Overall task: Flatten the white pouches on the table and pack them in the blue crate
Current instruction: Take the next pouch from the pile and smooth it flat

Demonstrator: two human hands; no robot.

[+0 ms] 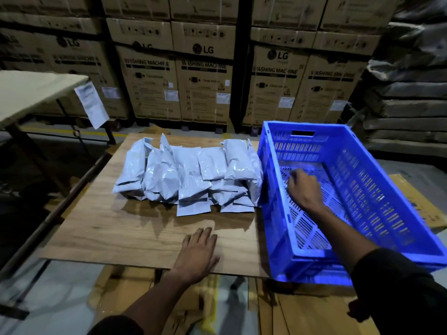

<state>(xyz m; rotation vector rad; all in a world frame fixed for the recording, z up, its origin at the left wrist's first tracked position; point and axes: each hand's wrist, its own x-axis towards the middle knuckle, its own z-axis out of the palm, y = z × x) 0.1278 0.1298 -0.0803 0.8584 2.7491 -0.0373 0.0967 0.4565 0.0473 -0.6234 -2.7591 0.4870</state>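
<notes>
The left hand is laid flat on the wooden bench, fingers straight, nothing held. Farther in, the right hand is reached into the blue crate; it is blurred, so its grip cannot be told. Just left of the crate, the white pouches are heaped on the bench. LG washing-machine cartons are stacked behind.

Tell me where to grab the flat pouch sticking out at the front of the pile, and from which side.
Probably by its near edge, coming from the front. That front pouch lies flat on the wooden tabletop, its near end clear of the pile while its far end is tucked under it. The left hand rests open just in front, so it is the closer one; the right hand is inside the blue crate.
</notes>
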